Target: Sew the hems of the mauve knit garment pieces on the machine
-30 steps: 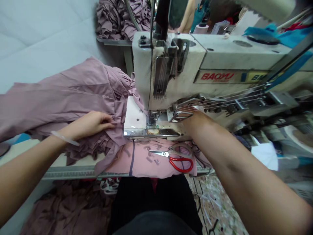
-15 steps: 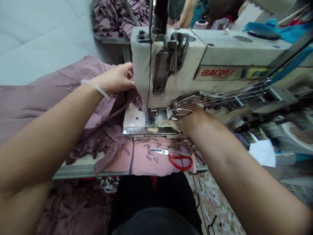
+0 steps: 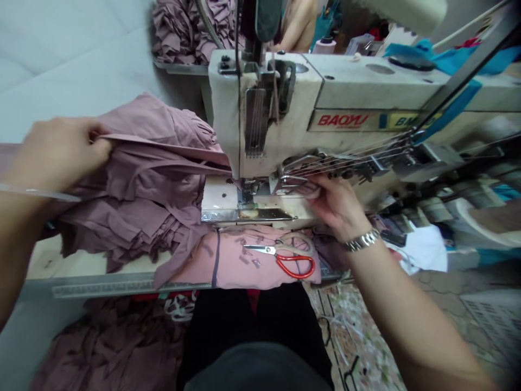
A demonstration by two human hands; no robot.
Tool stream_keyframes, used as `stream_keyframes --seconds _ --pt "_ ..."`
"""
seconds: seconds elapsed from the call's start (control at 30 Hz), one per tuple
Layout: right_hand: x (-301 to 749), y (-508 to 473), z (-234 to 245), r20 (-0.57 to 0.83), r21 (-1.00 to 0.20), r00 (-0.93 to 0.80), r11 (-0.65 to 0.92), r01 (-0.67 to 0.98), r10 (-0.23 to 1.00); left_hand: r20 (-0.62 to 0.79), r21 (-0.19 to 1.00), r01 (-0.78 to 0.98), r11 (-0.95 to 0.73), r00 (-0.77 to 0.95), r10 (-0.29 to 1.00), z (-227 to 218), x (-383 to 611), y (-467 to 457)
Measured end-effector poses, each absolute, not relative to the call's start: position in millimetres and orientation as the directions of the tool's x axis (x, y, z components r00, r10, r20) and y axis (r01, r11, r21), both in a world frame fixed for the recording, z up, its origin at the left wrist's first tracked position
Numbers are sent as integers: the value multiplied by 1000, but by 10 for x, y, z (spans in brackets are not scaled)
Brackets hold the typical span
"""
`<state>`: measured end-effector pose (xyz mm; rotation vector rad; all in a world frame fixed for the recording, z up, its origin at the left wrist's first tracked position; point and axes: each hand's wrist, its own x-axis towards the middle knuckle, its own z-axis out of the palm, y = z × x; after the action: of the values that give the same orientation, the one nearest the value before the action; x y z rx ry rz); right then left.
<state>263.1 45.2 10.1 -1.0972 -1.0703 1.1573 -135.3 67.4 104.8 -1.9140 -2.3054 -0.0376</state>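
Note:
A white BAOYU sewing machine fills the upper middle, its needle area over a white throat plate. A ruffled mauve garment lies left of the machine, and a long edge of it runs under the machine head. At the far left, my left hand pinches that edge between fingers and thumb. My right hand is beside the metal guides near the presser foot, holding nothing I can see. Red-handled scissors rest on a pink cloth in front of the plate.
Ruffled mauve fabric is heaped behind the machine, and more lies on the floor. A person's arm shows beyond the machine. Taut threads run across the machine's right side. Blue cloth lies at the back right.
My left hand has moved from beside the machine head out to the far left, lifting the mauve edge. My right hand has turned, its fingers now showing by the guides.

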Motion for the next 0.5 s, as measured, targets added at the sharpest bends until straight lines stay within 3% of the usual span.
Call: stream_keyframes --seconds 0.07,0.13,0.3,0.4,0.47,0.5 --pt "2715 167 52 -36 -952 47 -20 -306 998 -33 197 968 156 -153 988 1056 -1272 666" --pt "2817 -66 -12 -83 -916 97 -38 -399 992 -199 364 917 163 -94 976 980 -1186 649" --pt "3056 -291 -96 -6 -843 351 184 -506 936 -249 301 940 163 -88 965 806 -1222 558" --pt "3065 -313 -81 -5 -830 397 217 -513 918 -251 309 923 230 -154 956 893 -1280 437" --pt "2932 -327 -84 84 -891 411 254 -378 908 -140 316 903 290 -258 956 978 -1215 334" --pt "2823 -333 -92 196 -928 392 300 -222 899 -73 348 890 294 -286 955 998 -1141 286"
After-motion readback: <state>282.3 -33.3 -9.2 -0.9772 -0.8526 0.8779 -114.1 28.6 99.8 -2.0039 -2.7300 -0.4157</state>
